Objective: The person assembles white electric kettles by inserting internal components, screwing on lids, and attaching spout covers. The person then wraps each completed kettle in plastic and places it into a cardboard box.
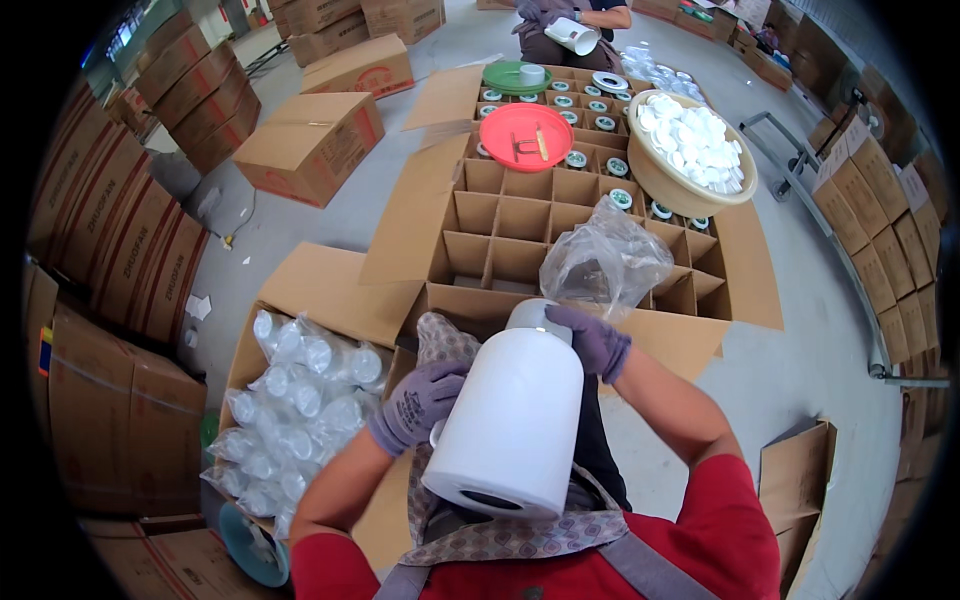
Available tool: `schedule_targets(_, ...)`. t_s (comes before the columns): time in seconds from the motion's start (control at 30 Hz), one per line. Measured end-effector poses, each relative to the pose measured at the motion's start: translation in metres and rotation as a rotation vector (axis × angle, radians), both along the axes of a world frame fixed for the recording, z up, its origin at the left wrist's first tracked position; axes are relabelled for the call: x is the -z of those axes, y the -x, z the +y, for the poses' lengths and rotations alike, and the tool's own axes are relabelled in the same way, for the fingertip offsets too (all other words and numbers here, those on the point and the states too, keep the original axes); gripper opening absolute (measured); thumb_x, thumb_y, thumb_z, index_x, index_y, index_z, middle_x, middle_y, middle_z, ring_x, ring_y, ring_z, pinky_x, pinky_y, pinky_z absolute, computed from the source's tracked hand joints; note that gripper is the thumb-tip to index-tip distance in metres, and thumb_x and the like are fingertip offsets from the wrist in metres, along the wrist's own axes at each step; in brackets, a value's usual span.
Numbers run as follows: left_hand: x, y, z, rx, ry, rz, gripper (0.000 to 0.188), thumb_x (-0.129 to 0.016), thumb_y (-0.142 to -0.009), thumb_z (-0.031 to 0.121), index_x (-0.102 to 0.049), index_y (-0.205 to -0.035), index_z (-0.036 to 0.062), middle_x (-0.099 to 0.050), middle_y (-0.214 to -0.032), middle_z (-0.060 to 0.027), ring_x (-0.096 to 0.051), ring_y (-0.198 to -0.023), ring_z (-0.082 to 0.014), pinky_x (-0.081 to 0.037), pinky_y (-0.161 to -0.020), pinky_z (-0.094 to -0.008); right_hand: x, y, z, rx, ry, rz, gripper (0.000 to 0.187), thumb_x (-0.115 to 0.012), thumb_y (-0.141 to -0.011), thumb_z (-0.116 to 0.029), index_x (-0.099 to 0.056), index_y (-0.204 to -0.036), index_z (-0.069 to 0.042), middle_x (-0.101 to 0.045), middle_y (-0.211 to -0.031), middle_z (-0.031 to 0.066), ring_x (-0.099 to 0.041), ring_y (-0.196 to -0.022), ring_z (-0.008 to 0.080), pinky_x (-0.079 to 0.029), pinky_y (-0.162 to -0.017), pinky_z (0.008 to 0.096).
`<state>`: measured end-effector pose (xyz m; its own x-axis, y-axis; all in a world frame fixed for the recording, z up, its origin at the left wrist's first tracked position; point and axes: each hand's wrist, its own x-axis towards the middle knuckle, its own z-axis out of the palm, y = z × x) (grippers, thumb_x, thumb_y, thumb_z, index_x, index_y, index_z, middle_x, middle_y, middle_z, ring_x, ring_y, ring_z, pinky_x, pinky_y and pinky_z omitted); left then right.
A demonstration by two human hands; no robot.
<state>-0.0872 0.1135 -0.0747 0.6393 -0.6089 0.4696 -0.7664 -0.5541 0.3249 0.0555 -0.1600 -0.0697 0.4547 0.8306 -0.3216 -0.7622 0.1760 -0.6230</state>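
Note:
A large white thermos jug (515, 420) is tilted in front of my chest, with a dark round opening in its near end. My gloved left hand (425, 400) grips it on the left side, next to a small white handle; its fingertips are partly hidden. At the far end my gloved right hand (597, 342) is closed around a pale grey cup-shaped piece (536, 314) at the jug's neck. A crumpled clear plastic bag (607, 257) lies just beyond, on the divided carton (480, 212). Several round-capped items stand in the carton's far compartments.
A red lid-like tray (526, 138) with small tools and a beige basin (690, 205) of white discs rest on the carton. An open box of bagged clear pieces (300, 380) sits left. Stacked cartons (130, 240), a cart (800, 165) and a co-worker (572, 50) surround it.

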Motion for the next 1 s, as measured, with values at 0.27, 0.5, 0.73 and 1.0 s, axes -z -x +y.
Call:
schedule_targets(0.27,-0.007,-0.024,0.007,0.085,-0.328,-0.365,0.018,-0.067,-0.068,0.018,-0.064,-0.085,0.0143,-0.056,-0.108,-0.0065,-0.059,-0.108,-0.0304,-0.054,-0.083,-0.0407,-0.008,-0.065,-0.013,0.424,1.004,-1.344,0.065,-0.077,-0.077,-0.041,-0.057,-0.127,-0.004,-0.065,-0.117,0.0189,-0.063,-0.106,0.032,-0.049,-0.094,0.0386)
schedule_targets(0.5,0.028,-0.017,0.004,-0.209,0.107,-0.11,0.044,-0.071,-0.073,0.016,-0.059,-0.114,0.0081,-0.052,-0.127,-0.0173,-0.049,-0.124,-0.0385,-0.043,-0.105,-0.0474,0.06,-0.069,-0.039,0.293,1.019,-0.888,0.032,-0.075,-0.081,-0.03,-0.072,-0.099,-0.004,-0.073,-0.091,0.0124,-0.068,-0.084,0.0217,-0.052,-0.082,0.0337)
schedule_targets(0.73,0.065,-0.134,-0.009,-0.671,0.468,0.335,0.082,-0.078,-0.075,0.037,-0.044,-0.139,-0.0023,-0.053,-0.132,-0.0262,-0.05,-0.124,-0.0427,-0.04,-0.106,-0.0419,0.027,-0.022,-0.002,0.124,0.622,-1.153,0.024,-0.073,-0.083,-0.021,-0.068,-0.096,-0.002,-0.067,-0.081,0.0133,-0.062,-0.073,0.0264,-0.049,-0.07,0.0369)
schedule_targets(1.0,0.072,0.016,-0.019,-0.777,0.614,0.502,0.039,-0.057,-0.092,0.027,-0.063,-0.121,0.0022,-0.068,-0.108,-0.0189,-0.066,-0.1,-0.0313,-0.05,-0.091,-0.0375,0.034,0.027,-0.063,0.05,0.522,-1.017,0.008,-0.067,-0.074,-0.002,-0.06,-0.079,-0.002,-0.058,-0.074,0.0044,-0.056,-0.071,0.0145,-0.044,-0.066,0.0297)
